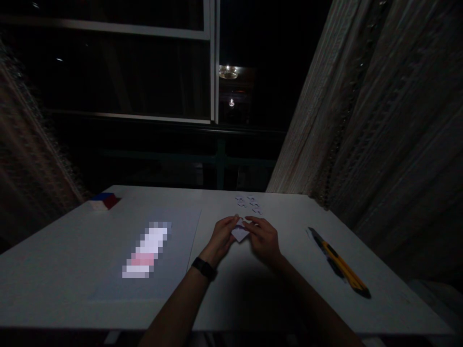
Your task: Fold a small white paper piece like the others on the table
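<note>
Pinching a small white piece of folded paper (239,235), I have it directly between my left hand (221,235) and my right hand (265,239), just above or on the white tabletop (224,308); I cannot tell which. Both hands touch it, so neither is nearer: my left thumb and fingers are closed on its left side, and my right fingertips are drawn together on its right, far side, with little gap showing. One corner points back towards me, and its long axis seems to run away from my body, though my fingers hide the far end.

Just beyond my fingertips lies a cluster of small pale paper pieces with dark marks (254,204). Well apart on my right, a yellow-and-black plastic utility knife (345,271) lies slantwise, its butt end nearer me. On my left is a flat pale grey sheet (183,241), partly covered by a pixelated patch.
</note>
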`<control>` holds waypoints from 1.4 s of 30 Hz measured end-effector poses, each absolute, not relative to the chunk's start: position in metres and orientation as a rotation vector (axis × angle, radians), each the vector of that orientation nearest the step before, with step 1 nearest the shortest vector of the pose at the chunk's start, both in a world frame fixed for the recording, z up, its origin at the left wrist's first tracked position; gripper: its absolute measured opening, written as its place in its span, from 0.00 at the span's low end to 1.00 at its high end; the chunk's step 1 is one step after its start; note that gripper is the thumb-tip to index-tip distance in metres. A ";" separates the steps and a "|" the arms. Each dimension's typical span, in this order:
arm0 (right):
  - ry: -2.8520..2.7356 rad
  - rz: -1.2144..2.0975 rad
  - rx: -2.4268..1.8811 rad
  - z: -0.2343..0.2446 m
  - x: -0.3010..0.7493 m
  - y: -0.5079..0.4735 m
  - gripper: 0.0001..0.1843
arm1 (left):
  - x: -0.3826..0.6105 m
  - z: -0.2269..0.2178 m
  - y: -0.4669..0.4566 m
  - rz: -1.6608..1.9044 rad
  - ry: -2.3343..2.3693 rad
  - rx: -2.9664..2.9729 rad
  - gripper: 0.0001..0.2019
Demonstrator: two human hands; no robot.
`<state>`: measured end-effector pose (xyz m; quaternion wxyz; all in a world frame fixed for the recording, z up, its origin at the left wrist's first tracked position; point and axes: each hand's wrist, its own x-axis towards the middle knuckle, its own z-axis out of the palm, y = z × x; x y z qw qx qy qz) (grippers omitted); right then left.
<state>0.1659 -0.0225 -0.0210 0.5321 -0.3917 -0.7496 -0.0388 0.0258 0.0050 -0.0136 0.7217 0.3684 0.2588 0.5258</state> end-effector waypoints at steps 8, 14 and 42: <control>-1.804 0.136 -0.917 -0.011 0.164 -0.028 0.14 | 0.025 -0.015 0.007 1.182 0.483 0.770 0.11; -1.591 0.572 -0.912 -0.013 0.160 -0.024 0.09 | 0.025 -0.015 0.006 1.170 0.549 0.846 0.12; -1.328 0.991 -0.903 -0.015 0.160 -0.020 0.15 | 0.027 -0.017 0.004 1.100 0.574 0.917 0.12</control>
